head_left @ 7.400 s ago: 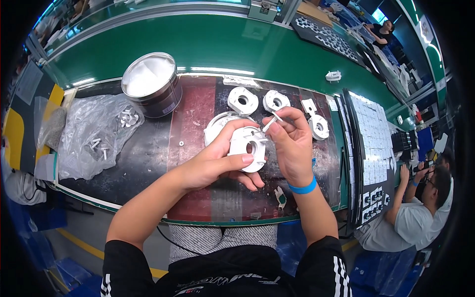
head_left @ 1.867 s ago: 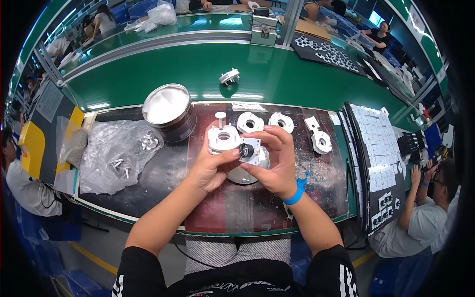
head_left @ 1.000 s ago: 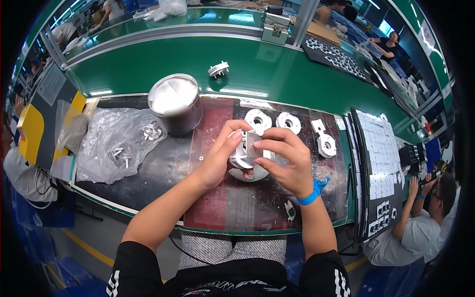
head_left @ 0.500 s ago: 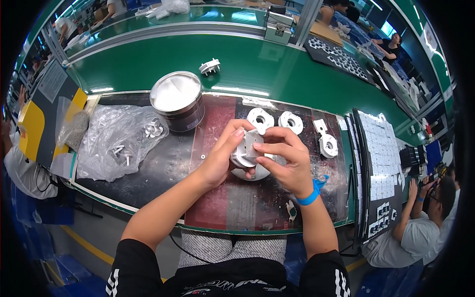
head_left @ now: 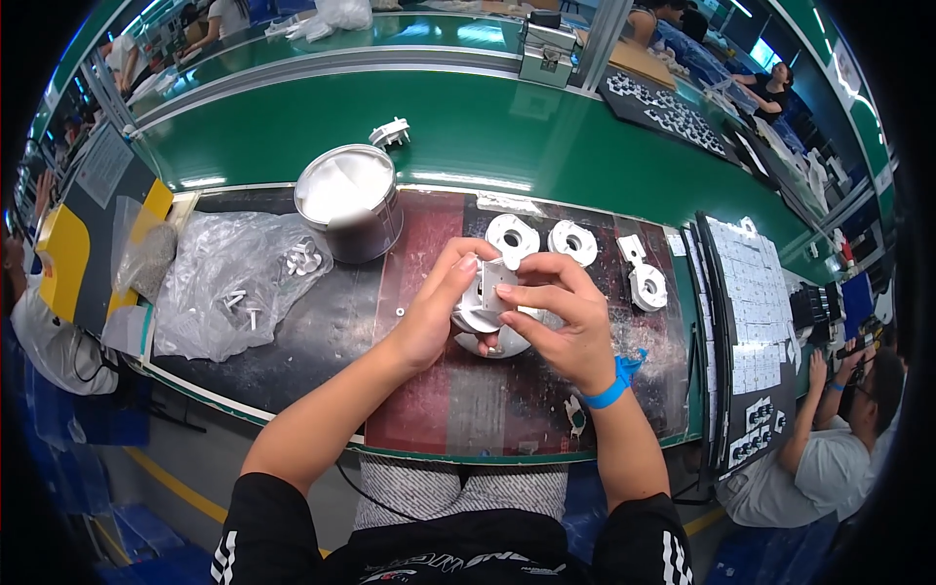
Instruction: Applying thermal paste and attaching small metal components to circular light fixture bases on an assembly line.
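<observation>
Centre: left hand (head_left: 426, 320) — fingers clamped on one white housing (head_left: 473, 319); right hand (head_left: 577, 327) — fingers against one square board (head_left: 496, 277), closure unclear.

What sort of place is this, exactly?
Most likely a factory assembly line: a long green conveyor belt runs behind the workbench, round white plastic housings lie on that bench, and a co-worker is close by.
</observation>
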A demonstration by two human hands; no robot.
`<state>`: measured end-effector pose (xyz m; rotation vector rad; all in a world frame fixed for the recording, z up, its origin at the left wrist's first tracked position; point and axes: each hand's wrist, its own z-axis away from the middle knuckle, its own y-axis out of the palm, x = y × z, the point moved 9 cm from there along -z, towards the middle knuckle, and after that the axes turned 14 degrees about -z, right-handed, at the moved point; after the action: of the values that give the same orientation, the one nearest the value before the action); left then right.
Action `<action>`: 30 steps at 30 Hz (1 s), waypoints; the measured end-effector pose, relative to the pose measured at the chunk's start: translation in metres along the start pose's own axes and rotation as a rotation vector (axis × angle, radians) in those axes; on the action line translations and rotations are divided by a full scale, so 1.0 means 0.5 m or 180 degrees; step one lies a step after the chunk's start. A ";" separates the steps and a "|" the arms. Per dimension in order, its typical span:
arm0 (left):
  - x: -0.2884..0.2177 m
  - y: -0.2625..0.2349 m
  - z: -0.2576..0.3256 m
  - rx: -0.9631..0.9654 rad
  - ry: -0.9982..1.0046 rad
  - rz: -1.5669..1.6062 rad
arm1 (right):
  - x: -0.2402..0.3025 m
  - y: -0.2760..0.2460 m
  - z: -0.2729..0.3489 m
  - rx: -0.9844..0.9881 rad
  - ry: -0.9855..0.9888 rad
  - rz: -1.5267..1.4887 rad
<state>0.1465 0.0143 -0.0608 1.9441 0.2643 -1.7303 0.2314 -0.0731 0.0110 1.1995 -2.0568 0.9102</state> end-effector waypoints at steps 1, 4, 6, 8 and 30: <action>0.001 -0.001 -0.001 -0.0022 0.0001 -0.0002 | 0.001 0.000 0.000 -0.0003 -0.0006 -0.0001; -0.002 -0.002 0.000 -0.0058 0.0016 -0.0027 | 0.001 0.004 0.002 0.0016 0.0048 0.0012; -0.006 -0.001 0.001 -0.0069 0.0028 -0.0046 | 0.005 0.007 0.004 -0.0009 -0.0044 0.0011; -0.001 -0.004 0.002 -0.0159 -0.0099 -0.0047 | 0.005 0.009 0.005 -0.0006 -0.0114 0.0031; -0.007 0.018 0.004 0.0304 0.0089 0.0402 | -0.056 -0.005 0.022 -0.0669 0.0856 -0.1849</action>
<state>0.1483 0.0065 -0.0552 2.0085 0.0680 -1.6625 0.2438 -0.0686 -0.0163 1.3647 -1.4302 0.5248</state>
